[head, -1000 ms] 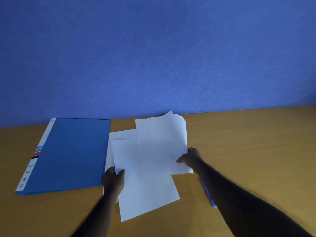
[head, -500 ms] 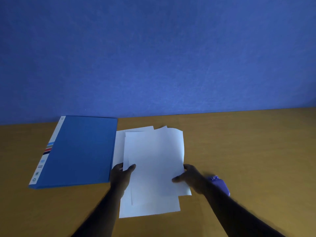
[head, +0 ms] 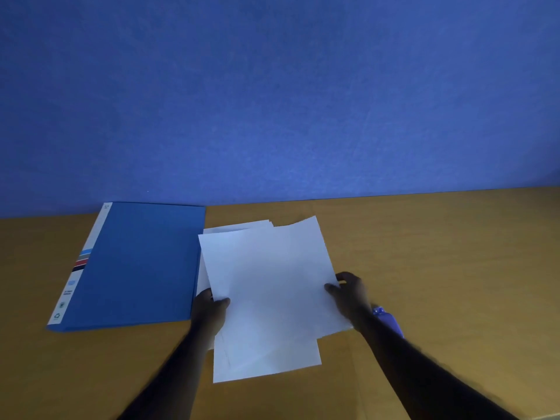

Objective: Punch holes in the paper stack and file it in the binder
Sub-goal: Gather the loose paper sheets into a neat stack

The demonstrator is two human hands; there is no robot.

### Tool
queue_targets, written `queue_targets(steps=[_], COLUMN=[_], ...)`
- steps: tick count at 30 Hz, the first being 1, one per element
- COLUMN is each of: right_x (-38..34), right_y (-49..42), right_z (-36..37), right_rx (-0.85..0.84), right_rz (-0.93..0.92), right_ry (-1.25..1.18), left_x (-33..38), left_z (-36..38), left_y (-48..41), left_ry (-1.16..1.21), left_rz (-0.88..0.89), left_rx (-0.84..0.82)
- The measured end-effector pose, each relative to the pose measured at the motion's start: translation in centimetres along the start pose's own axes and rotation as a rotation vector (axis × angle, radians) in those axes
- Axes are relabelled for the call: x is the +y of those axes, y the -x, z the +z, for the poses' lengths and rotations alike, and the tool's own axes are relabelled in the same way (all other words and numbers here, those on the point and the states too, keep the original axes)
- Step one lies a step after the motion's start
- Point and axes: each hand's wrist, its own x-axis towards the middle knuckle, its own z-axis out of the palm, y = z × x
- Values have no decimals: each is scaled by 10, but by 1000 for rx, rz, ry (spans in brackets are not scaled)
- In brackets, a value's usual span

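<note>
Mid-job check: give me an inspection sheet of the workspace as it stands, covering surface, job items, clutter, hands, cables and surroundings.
Surface: wooden table, flat, bare to the right of the papers.
Job's things: blue binder closed, lying flat left of the papers; loose white paper sheets fanned and misaligned, not yet squared; purple object, probably the hole punch, partly hidden behind the right forearm.
Clutter: nothing seen.
Grippers: left hand grips the sheets' left edge; right hand grips their right edge.
Cables: nothing seen.
Surroundings: plain blue wall behind the table; dim lighting.
</note>
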Motion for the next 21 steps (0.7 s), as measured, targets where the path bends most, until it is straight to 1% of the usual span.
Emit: queue_targets(steps=[2, 5, 7, 9, 12, 15, 18, 21], right_x=[-5, -17, -28, -37, -43, -38, -21, -6], right_y=[-5, -13, -14, -12, -6, -3, -1, 8], right_z=[-17, -53, -81, -107, -127, -111, -68, -19], right_rx=[99, 255, 328, 351, 282, 176, 66, -14], right_rz=[-106, -209, -216, -196, -152, -102, -54, -51], right_ry=[70, 59, -66, -221, -354, -346, -249, -113], left_x=[0, -1, -1, -1, -2, -3, -3, 0], left_z=[0, -1, -1, -1, -2, -3, -1, 3], left_y=[0, 0, 1, 2, 2, 1, 2, 1], left_ry=[-3, -2, -11, -18, -17, -12, -7, 22], left_rz=[4, 19, 25, 25, 23, 24, 21, 3], left_rx=[-3, -4, -3, -9, -19, -32, -29, 40])
